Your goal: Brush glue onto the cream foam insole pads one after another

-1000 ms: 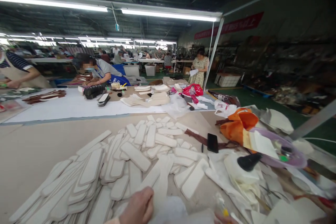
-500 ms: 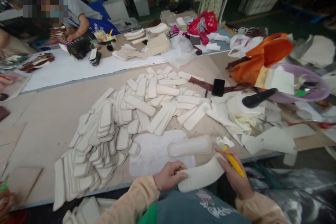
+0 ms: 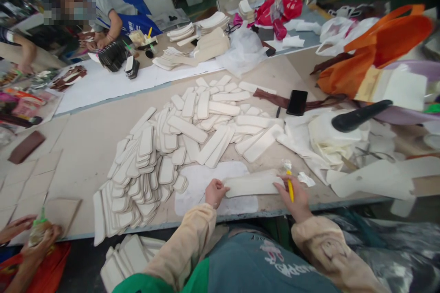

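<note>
A pale, rounded strip (image 3: 252, 185) is stretched between my hands, low over the white paper sheet (image 3: 195, 187) near the table's front edge. It covers most of the similar piece beneath it; whether the two touch all along, I cannot tell. My left hand (image 3: 215, 193) pinches its left end. At the right end, my right hand (image 3: 296, 198) grips the strip and also keeps a yellow-handled tool (image 3: 290, 187), whose upper end is smeared white. Beyond my hands spreads a big heap of cream padded strips (image 3: 187, 126), stacked in overlapping rows on the left.
A crumpled white scrap (image 3: 305, 179) lies right of my right hand. Farther right are a white container (image 3: 330, 130) with a black handle-like part, a phone (image 3: 297, 102) and an orange bag (image 3: 374, 55). At lower left, a co-worker's hands (image 3: 43, 238) hold a green-tipped bottle.
Both hands have moved forward with the strip, from near my apron to above the paper. The strip, curved before, is now straightened over the other piece. My view has shifted left.
</note>
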A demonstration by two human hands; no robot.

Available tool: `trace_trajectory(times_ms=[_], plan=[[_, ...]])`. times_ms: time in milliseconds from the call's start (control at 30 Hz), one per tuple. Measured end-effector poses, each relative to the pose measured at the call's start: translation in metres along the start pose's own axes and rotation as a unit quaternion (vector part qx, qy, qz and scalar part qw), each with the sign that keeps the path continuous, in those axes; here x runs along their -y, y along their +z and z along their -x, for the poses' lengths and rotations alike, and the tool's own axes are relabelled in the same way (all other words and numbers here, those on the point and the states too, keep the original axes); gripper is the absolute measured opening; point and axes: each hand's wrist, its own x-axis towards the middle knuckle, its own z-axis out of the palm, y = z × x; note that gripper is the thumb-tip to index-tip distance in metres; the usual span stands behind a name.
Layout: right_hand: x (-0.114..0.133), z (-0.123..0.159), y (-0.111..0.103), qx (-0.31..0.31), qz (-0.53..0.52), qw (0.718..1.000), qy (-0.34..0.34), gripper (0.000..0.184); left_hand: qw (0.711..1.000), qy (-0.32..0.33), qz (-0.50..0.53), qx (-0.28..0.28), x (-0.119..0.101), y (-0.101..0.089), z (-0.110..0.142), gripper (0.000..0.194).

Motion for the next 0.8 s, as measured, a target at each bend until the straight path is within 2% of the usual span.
trace_trajectory(times_ms=[100, 233, 467, 800], plan=[[-0.007, -0.012, 0.007, 0.025, 0.027, 0.999, -0.010, 0.037, 0.997, 0.012, -0.072, -0.022, -0.002, 0.002, -0.007, 0.027], [-0.013, -0.018, 0.012, 0.026, 0.049, 0.998, -0.027, 0.036, 0.991, 0.015, -0.129, -0.024, -0.002, 0.001, -0.010, 0.028], [-0.019, -0.019, 0.019, 0.023, 0.097, 0.994, -0.039, 0.037, 0.988, 0.017, -0.156, -0.010, 0.000, 0.001, -0.014, 0.032], [-0.020, -0.021, 0.017, 0.025, 0.101, 0.994, -0.009, 0.034, 0.986, 0.028, -0.165, 0.010, -0.001, 0.000, -0.016, 0.022]])
